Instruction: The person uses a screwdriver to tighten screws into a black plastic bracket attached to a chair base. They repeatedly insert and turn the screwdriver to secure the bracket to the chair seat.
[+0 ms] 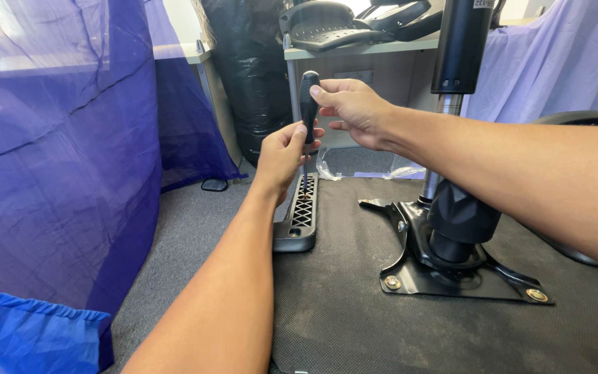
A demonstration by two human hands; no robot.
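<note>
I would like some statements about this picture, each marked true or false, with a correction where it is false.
1. Both hands hold the screwdriver. True: the right hand grips the top of the handle and the left hand grips lower down.
2. The screwdriver lies flat. False: it stands upright over the black armrest.
3. The metal plate has brass-coloured bolts. True.
4. The cloth on the left is red. False: it is blue.
</note>
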